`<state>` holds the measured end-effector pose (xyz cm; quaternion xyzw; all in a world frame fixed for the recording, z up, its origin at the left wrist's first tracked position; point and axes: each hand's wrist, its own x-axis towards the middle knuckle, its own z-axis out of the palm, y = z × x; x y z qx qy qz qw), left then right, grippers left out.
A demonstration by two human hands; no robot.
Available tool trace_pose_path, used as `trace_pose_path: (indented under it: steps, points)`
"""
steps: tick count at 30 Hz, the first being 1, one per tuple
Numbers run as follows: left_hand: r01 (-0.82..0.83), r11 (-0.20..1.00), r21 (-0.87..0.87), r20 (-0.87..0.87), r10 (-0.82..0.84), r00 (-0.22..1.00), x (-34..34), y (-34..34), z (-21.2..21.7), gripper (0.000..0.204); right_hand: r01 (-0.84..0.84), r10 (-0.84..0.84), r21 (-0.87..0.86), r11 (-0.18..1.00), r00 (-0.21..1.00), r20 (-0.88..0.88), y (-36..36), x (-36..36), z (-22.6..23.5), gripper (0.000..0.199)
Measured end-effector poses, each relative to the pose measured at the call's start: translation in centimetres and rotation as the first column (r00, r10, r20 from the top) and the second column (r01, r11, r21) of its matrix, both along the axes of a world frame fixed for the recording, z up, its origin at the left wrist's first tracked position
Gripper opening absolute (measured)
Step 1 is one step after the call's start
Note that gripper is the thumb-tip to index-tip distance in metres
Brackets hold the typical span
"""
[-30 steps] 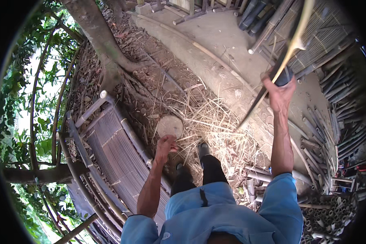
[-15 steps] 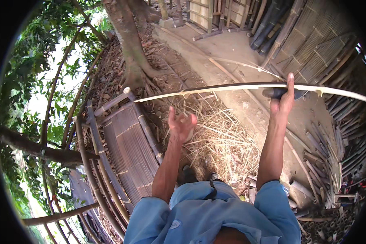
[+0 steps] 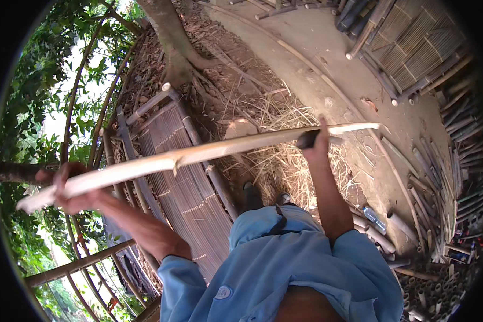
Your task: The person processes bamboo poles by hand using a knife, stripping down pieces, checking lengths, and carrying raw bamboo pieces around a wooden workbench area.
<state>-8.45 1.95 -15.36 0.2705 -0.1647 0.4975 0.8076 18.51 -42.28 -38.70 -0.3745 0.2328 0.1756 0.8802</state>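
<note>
A long pale split bamboo strip [image 3: 231, 145], with a node partway along, crosses in front of me, its left end nearer and wider in view. My left hand [image 3: 78, 185] is closed round the strip close to its left end, somewhat smeared by motion. Toward the other end, my right hand [image 3: 317, 145] is raised against the strip with the thumb up. Its fingers are wrapped round a dark, rounded object [image 3: 306, 140], perhaps a tool handle; the rest of it is mostly hidden behind the hand and strip.
A slatted bamboo bench [image 3: 180, 188] stands at left, beside a railing [image 3: 80, 271]. Pale shavings [image 3: 284, 166] cover the ground ahead, near a wood block [image 3: 240, 127]. Bamboo pieces [image 3: 426, 198] and a plastic bottle [image 3: 374, 219] lie at right. A tree [image 3: 172, 43] rises beyond.
My left hand, empty and apart from the strip before, has gone left and taken hold of its end. The strip has shifted left with my right hand, which moved left and nearer.
</note>
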Motion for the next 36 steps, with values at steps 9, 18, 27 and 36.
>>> trace_pose_path:
  steps: [9,18,27,36]
  points:
    - [0.024,0.900,0.436,0.118,-0.084,0.989,-7.4,-8.5,14.8,0.044,-0.250,0.263,0.106,0.962,0.955,-0.139,6.7,-1.2,-2.0,0.049]
    - [-0.266,0.737,0.621,-0.070,0.390,0.918,3.2,-13.2,10.3,0.056,-0.236,0.785,-0.920,0.312,0.609,0.110,-2.5,-4.0,-5.8,0.065]
    - [-0.349,0.660,0.665,-0.095,0.539,0.837,16.7,-18.0,4.7,0.054,-0.039,0.780,-0.947,0.318,0.579,0.238,-1.8,-3.7,0.2,0.049]
    - [-0.533,0.173,0.828,0.252,0.734,0.631,12.8,-17.2,4.8,0.050,0.160,0.709,-0.760,0.630,0.281,0.647,6.5,-3.7,9.3,0.041]
